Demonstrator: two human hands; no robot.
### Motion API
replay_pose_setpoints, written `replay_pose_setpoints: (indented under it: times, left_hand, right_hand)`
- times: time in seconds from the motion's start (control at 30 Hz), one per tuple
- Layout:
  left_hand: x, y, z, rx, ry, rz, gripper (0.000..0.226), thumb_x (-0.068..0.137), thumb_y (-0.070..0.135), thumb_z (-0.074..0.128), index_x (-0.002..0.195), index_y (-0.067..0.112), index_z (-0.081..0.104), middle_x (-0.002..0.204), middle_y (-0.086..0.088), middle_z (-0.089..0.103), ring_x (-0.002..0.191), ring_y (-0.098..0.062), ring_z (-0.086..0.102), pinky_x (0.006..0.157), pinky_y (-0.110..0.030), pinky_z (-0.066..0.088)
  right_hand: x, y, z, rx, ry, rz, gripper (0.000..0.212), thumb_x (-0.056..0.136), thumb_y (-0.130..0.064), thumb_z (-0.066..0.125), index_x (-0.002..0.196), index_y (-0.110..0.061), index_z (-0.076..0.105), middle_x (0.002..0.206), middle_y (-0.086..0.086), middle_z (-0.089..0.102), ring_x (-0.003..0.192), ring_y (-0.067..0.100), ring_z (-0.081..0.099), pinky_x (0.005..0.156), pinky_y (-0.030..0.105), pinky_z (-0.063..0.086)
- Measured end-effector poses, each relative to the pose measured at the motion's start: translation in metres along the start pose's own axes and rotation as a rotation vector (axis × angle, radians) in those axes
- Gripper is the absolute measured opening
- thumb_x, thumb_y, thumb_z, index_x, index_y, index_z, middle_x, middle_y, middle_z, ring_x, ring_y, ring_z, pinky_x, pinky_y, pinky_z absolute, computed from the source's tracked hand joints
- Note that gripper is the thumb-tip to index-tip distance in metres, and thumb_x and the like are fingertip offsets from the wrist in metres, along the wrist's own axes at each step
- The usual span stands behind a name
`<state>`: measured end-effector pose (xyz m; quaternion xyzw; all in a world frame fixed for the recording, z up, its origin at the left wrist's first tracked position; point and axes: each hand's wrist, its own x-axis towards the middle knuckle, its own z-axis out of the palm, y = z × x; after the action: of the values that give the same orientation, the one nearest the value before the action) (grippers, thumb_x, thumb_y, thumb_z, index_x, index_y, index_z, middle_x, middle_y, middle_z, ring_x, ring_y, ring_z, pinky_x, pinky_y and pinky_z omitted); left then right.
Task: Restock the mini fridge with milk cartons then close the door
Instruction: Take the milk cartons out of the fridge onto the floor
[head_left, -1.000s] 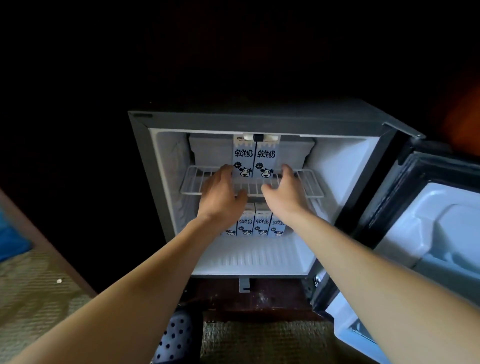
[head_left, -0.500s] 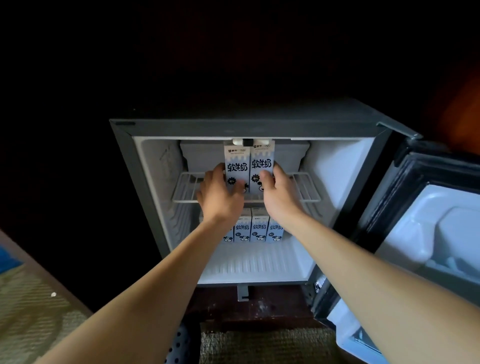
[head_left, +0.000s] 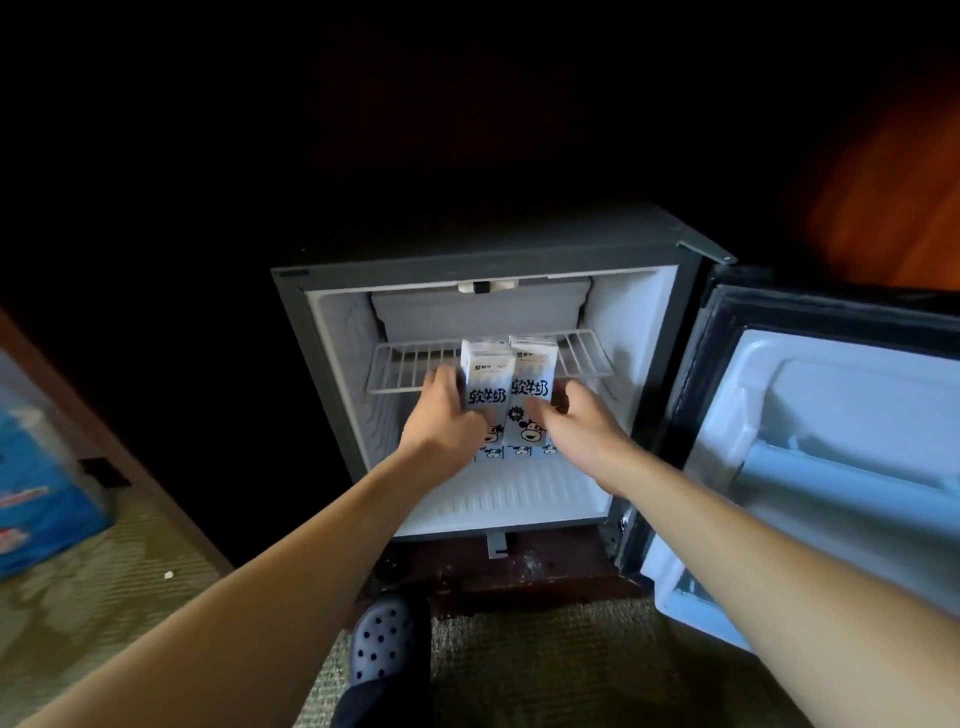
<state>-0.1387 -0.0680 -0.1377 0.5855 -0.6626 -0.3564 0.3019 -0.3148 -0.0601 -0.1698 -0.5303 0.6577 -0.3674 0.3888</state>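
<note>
The left hand (head_left: 441, 418) grasps the left carton (head_left: 484, 382), the right hand (head_left: 584, 423) the right carton (head_left: 531, 387), fronting the wire shelf (head_left: 410, 364). Both should slide level toward 12 o'clock, upright.

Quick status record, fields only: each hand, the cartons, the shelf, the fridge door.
left hand: grips left carton
right hand: grips right carton
both: side by side, in front of the wire shelf
lower cartons: row on fridge floor, behind the hands
door: open, swung right
</note>
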Motion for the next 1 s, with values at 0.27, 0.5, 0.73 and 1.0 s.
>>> replay_pose_setpoints:
  times: [0.27, 0.5, 0.73, 1.0]
  left_hand:
    - [-0.075, 0.031, -0.014, 0.264, -0.172, 0.175, 0.079, 0.084, 0.005, 0.066, 0.135, 0.044, 0.02, 0.099, -0.001, 0.067, 0.079, -0.025, 0.068, 0.071, -0.051, 0.057]
    - [-0.131, 0.081, 0.024, 0.544, -0.309, 0.336, 0.063, 0.083, 0.01, 0.059, 0.128, 0.04, 0.025, 0.095, -0.003, 0.065, 0.075, -0.028, 0.063, 0.06, -0.042, 0.053]
    - [-0.173, 0.114, 0.091, 0.485, -0.555, 0.395, 0.047, 0.09, 0.012, 0.055, 0.12, 0.038, 0.031, 0.098, -0.003, 0.063, 0.084, -0.026, 0.064, 0.074, -0.048, 0.059]
    - [-0.196, 0.134, 0.18, 0.638, -0.804, 0.5, 0.031, 0.097, 0.023, 0.059, 0.118, 0.023, 0.036, 0.104, -0.01, 0.062, 0.086, -0.026, 0.063, 0.075, -0.045, 0.057]
  right_hand:
    - [-0.098, -0.01, -0.041, -0.143, -0.137, -0.053, 0.06, 0.094, -0.048, 0.063, 0.142, -0.031, 0.031, 0.123, -0.005, 0.057, 0.082, 0.009, 0.074, 0.088, 0.036, 0.053]
    - [-0.192, 0.014, -0.091, 0.018, -0.058, -0.126, 0.059, 0.092, -0.012, 0.068, 0.132, -0.029, 0.027, 0.126, 0.001, 0.046, 0.088, 0.017, 0.072, 0.066, 0.038, 0.063]
    - [-0.273, 0.063, -0.15, 0.005, 0.032, 0.008, 0.036, 0.099, -0.025, 0.061, 0.129, -0.025, 0.039, 0.111, 0.011, 0.058, 0.073, 0.028, 0.073, 0.07, 0.041, 0.063]
    - [-0.328, 0.136, -0.189, 0.021, 0.161, 0.148, 0.027, 0.096, -0.031, 0.064, 0.118, -0.026, 0.049, 0.106, 0.008, 0.069, 0.076, 0.023, 0.075, 0.072, 0.05, 0.063]
